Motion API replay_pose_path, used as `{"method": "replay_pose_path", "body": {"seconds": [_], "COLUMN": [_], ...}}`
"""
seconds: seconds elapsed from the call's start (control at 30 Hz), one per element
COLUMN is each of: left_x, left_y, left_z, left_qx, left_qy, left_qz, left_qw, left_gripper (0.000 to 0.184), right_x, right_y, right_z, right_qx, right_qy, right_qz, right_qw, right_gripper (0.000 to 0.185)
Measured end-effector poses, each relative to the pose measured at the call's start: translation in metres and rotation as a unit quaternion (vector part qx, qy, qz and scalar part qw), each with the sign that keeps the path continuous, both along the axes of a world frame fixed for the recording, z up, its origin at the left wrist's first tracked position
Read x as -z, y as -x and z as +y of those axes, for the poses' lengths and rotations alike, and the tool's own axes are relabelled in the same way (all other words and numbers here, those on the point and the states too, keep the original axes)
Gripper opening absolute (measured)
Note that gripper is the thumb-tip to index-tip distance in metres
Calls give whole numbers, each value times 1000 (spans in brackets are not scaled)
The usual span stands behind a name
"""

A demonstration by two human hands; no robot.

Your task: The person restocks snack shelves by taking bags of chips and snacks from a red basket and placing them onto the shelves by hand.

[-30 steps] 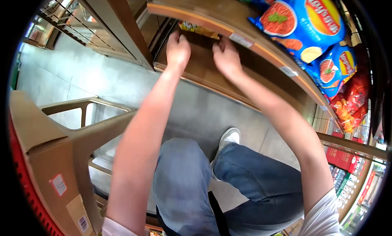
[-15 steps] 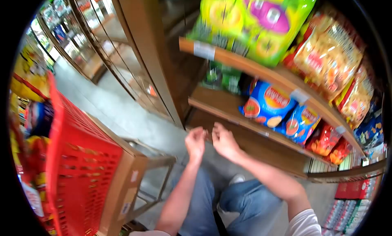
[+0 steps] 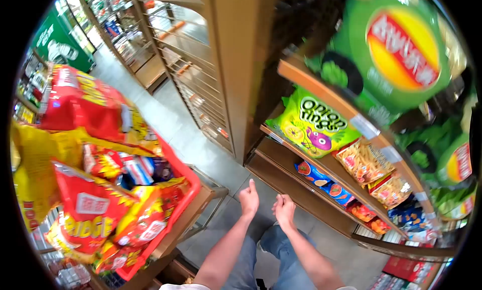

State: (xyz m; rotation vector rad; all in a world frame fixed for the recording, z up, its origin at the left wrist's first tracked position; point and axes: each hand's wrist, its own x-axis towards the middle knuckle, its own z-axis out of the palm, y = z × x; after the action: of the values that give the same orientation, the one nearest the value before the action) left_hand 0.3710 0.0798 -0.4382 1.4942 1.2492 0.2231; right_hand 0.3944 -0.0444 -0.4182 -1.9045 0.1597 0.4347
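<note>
My left hand is in mid-air over the floor, with one digit pointing up apart from the loosely curled others, and nothing shows in it. Beside it, my right hand has its fingers curled in, and no object is visible there. The two hands are apart and touch neither shelf nor basket. Nearest on the right are shelves with a green onion rings bag, blue chip bags and snack bags with clear fronts. A large green chip bag, blurred, stands on a higher shelf.
A red basket heaped with snack bags, including a red and yellow one, rests on a wooden stand at left. A brown shelf post rises ahead. Grey floor runs between the stand and a wire rack.
The view has shifted, so the higher green chip bags and the basket's contents now show. My hands are a little lower in the picture and further apart.
</note>
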Motion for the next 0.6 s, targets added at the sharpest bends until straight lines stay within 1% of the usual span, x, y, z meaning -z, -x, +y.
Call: {"method": "replay_pose_path", "body": {"seconds": [0.03,0.07,0.13,0.17,0.2,0.27,0.3,0.33,0.4,0.43,0.47,0.53,0.57,0.6], "left_x": [-23,-47,-89,-110,-129,-168,-186,-208,-257,-284,-295,-312,-318,-327], "left_y": [8,16,38,50,62,89,101,113,133,144,155,177,187,196], "left_z": [-7,-14,-30,-40,-48,-61,-66,-67,-61,-54,-50,-39,-32,-25], "left_qx": [8,17,71,99,129,166,184,194,156,118,101,113,117,120], "left_qy": [7,12,21,10,-3,26,-5,-6,13,157,164,131,123,114], "left_qz": [15,30,3,-2,-7,0,-12,-4,-37,-36,-59,-83,-97,-111], "left_qw": [1000,999,997,995,992,986,983,981,987,980,979,981,981,980], "left_gripper": [58,59,54,50,46,39,34,32,23,14,14,16,18,19], "right_x": [-20,-42,-97,-115,-132,-169,-178,-202,-258,-286,-305,-331,-346,-361], "right_y": [8,14,29,37,45,58,64,67,77,84,90,97,100,103], "right_z": [-1,-3,-7,-7,-8,-9,-11,-8,-6,-3,-1,-2,-2,1], "right_qx": [15,3,-99,-88,-97,-84,-71,-75,-76,-68,-66,-42,-53,-56], "right_qy": [25,26,147,144,141,102,91,88,129,121,124,97,98,60], "right_qz": [-8,-3,-105,-111,-106,-95,-124,-127,-120,-140,-143,-158,-124,-114], "right_qw": [1000,1000,978,979,980,987,985,985,981,980,980,982,986,990], "right_gripper": [23,23,23,29,29,34,47,47,57,62,62,63,63,62]}}
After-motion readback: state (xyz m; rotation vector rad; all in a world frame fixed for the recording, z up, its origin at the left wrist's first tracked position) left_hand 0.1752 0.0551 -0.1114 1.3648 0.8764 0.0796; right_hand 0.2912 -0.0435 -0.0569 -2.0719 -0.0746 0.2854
